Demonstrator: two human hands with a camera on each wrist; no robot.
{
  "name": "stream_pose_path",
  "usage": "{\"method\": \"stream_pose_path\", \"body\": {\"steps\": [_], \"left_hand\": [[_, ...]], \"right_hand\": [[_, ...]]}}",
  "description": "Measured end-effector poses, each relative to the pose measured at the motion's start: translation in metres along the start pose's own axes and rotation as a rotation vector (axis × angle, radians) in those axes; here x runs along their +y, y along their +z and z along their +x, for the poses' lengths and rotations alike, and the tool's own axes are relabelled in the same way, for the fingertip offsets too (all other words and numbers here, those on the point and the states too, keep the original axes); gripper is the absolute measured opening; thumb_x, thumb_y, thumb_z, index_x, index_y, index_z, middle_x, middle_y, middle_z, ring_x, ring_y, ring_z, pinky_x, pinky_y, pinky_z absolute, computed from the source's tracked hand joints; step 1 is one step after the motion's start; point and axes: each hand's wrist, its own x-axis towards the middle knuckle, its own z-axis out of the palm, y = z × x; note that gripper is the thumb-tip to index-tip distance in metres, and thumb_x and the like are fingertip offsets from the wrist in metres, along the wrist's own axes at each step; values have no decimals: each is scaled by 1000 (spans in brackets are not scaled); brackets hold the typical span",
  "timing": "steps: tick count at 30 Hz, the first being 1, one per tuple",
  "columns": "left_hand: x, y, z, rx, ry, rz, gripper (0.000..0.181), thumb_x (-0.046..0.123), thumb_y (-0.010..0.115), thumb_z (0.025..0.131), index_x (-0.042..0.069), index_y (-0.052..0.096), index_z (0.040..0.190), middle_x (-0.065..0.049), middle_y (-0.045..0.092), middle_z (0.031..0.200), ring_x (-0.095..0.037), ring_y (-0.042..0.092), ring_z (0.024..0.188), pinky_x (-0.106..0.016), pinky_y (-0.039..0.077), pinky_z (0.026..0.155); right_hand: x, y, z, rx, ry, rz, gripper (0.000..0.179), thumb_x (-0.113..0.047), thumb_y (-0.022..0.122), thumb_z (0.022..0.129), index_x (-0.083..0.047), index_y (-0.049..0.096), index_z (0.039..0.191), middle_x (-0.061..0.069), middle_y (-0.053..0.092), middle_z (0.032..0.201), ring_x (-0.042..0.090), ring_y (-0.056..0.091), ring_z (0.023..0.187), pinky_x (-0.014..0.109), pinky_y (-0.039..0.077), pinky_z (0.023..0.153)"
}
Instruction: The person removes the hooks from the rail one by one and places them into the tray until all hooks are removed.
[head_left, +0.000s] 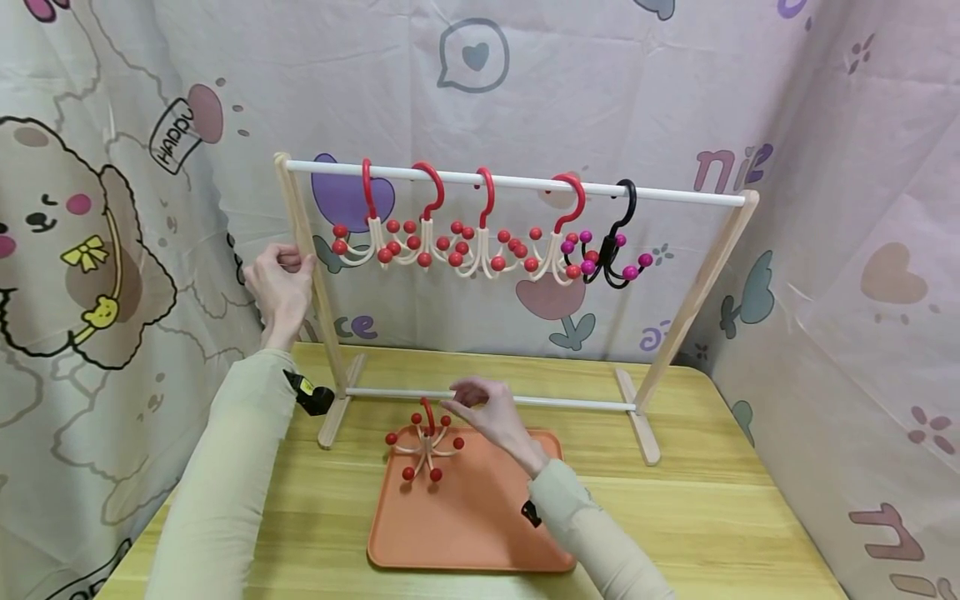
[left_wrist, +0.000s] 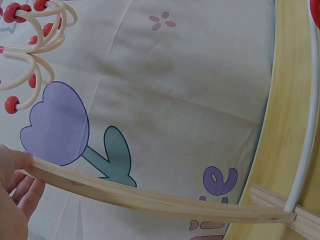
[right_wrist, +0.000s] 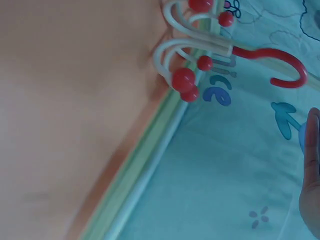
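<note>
My left hand (head_left: 281,287) pinches the left wooden post (left_wrist: 125,192) of a hanging rack between thumb and fingers, seen closely in the left wrist view. On the far left corner of an orange tray (head_left: 468,529) stands a multi-arm hanger (head_left: 428,447) with a red hook, cream arms and red ball tips. Just right of its hook hovers my right hand (head_left: 491,412), thumb and fingers spread apart with nothing between them. In the right wrist view the red hook (right_wrist: 275,54) lies apart from the fingers.
From the rack's white top rail (head_left: 675,194) hang several similar red-hooked hangers (head_left: 483,237), plus a black hanger (head_left: 607,254) with magenta tips at right. A lower white rail (head_left: 570,403) crosses behind the tray. Printed curtains (head_left: 480,108) enclose the wooden table (head_left: 697,500).
</note>
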Motion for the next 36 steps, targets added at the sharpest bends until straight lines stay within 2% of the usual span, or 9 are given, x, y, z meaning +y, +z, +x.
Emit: {"method": "stream_pose_path", "body": {"steps": [9,14,22,25,29,32,36], "left_hand": [[-1,0,0,9,9,4,25,14,69,92,-5,69,109,-28,72,105,-37,57,116,-43,30,110],[0,0,0,-2,1,7,26,15,69,92,-4,69,109,-28,72,106,-37,54,117,-43,28,111],[0,0,0,-7,-8,7,26,15,69,93,-4,69,111,-27,72,107,-36,53,116,-43,28,111],[0,-1,0,-4,-7,7,26,15,69,92,-4,69,111,-27,72,107,-36,54,116,-43,28,110],[0,-1,0,-3,-4,6,26,14,70,92,-4,69,111,-27,73,107,-37,56,117,-43,29,111],[0,0,1,-6,-5,7,27,15,70,92,-4,69,111,-27,73,107,-37,57,118,-43,29,111],[1,-1,0,-5,-6,8,27,15,69,92,-5,69,111,-27,73,108,-37,57,116,-44,29,111]], "right_hand": [[-12,-23,16,108,-53,18,21,-8,81,82,-2,74,101,14,75,80,6,68,68,24,58,68],[-22,-42,28,177,-52,58,20,-5,81,81,1,74,99,17,75,81,0,65,68,19,57,68],[-40,-77,44,309,-73,115,20,2,79,81,6,72,99,27,73,84,0,66,68,14,55,65],[-58,-91,46,340,-73,115,19,3,77,83,9,71,100,30,72,84,0,67,68,15,55,65],[-67,-107,49,377,-73,122,21,7,75,83,14,68,101,34,70,85,2,68,67,14,55,64],[-61,-117,54,424,-95,139,22,8,75,83,15,68,103,30,71,83,2,68,65,13,54,60],[-67,-134,58,482,-136,157,22,8,75,83,15,68,102,5,76,79,1,69,64,14,55,59]]}}
